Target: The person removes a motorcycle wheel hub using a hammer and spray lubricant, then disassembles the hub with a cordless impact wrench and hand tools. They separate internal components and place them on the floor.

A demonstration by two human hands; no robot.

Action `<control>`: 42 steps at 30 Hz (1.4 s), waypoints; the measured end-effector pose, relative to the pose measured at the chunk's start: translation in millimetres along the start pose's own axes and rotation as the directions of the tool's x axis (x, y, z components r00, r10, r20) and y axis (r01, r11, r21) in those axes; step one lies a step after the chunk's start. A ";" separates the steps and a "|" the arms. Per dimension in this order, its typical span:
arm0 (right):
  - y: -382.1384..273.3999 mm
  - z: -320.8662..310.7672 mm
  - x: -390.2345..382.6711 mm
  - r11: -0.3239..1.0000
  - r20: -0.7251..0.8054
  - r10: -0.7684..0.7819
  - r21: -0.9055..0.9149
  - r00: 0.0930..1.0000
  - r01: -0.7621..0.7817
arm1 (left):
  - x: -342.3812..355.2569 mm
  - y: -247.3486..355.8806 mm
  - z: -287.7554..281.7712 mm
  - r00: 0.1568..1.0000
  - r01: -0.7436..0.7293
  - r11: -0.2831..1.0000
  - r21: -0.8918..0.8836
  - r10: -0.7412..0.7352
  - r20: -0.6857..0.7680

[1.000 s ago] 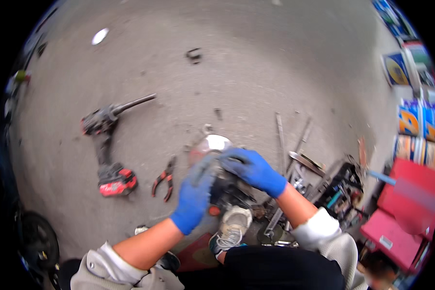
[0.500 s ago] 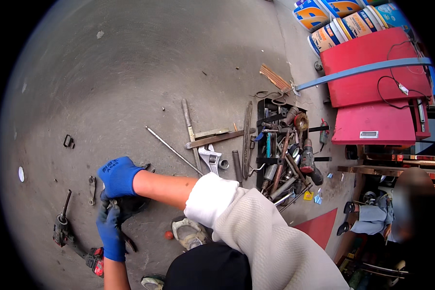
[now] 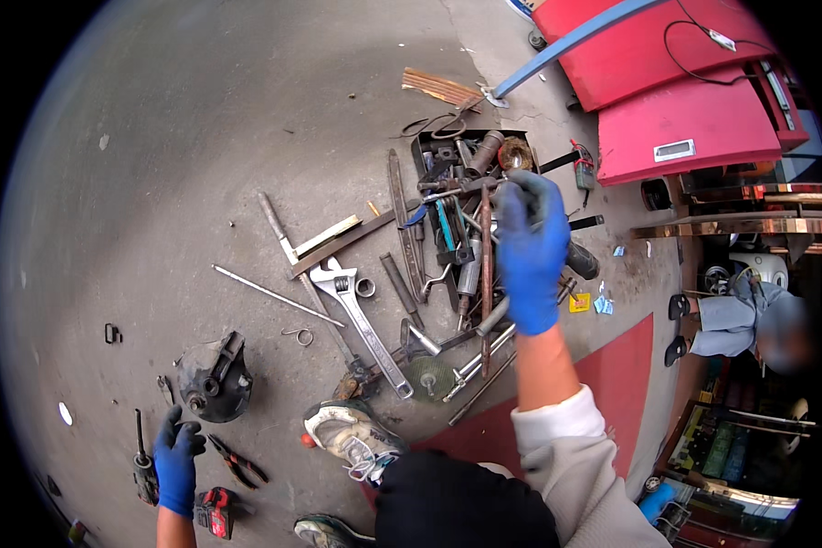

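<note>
My left hand (image 3: 175,461), in a blue glove with dark fingers, is open on the left with its fingers apart. It is just below a dark, round metal part (image 3: 215,379) lying on the floor. Beside it are pliers (image 3: 237,461) with orange-marked handles and a cordless power tool (image 3: 146,470) with a red-and-black battery. My right hand (image 3: 534,251), gloved alike, reaches over the black tool box (image 3: 420,151) crowded with tools. Its fingers look bent but are blurred, so any grip is unclear. A wire wheel (image 3: 515,155) lies just beyond its fingertips.
An adjustable wrench (image 3: 361,320), a hammer (image 3: 279,224) and a thin rod (image 3: 274,294) lie on the concrete left of the box. Red cabinets (image 3: 685,123) stand at upper right. Another person (image 3: 721,320) is at the right. My shoe (image 3: 347,434) is near the wrench.
My hands have come apart from the dark round part, which now lies uncovered. My right hand has swung right to the tool box; my left has drawn slightly down. The view has shifted right.
</note>
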State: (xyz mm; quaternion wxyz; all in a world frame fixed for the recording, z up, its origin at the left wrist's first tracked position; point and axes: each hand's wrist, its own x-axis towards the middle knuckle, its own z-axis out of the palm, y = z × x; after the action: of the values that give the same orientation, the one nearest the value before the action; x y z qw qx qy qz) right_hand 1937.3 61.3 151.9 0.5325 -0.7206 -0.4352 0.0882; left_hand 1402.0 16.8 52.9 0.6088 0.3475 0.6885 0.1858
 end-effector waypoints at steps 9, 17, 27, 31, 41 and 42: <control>140.3 -54.0 -22.3 0.736 0.332 0.435 -0.666 0.837 -0.118 | -35.7 6.9 -4.9 0.991 -0.069 0.983 -0.167 0.049 -0.121; -27.9 55.7 -0.3 0.830 0.239 -0.227 -0.460 0.944 0.316 | -54.2 3.0 -43.1 0.972 -0.232 0.883 0.409 0.199 0.123; -240.5 254.5 -102.0 0.913 0.882 -0.301 0.158 0.362 0.375 | -143.9 -32.7 -29.9 0.943 -0.136 0.890 0.434 0.251 -0.220; -287.6 285.6 -151.6 0.940 0.953 -0.278 0.296 -0.120 0.170 | -164.8 -0.5 1.4 1.000 -0.020 0.946 0.324 0.016 0.013; -304.1 277.0 -221.5 0.744 0.911 0.294 -0.029 -0.288 0.668 | -292.7 88.6 -114.4 0.986 0.150 0.976 0.158 -0.159 0.048; -298.8 271.6 -224.1 0.724 0.901 0.322 -0.036 -0.291 0.689 | -315.2 75.2 -145.3 0.977 0.173 0.984 0.041 -0.166 -0.134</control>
State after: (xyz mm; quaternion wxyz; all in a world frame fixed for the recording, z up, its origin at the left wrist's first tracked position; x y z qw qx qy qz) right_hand 1481.8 103.5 215.5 -0.2904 -0.3837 -0.7948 0.3696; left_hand 1285.8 -129.2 355.1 0.5669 0.2905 0.7585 0.1373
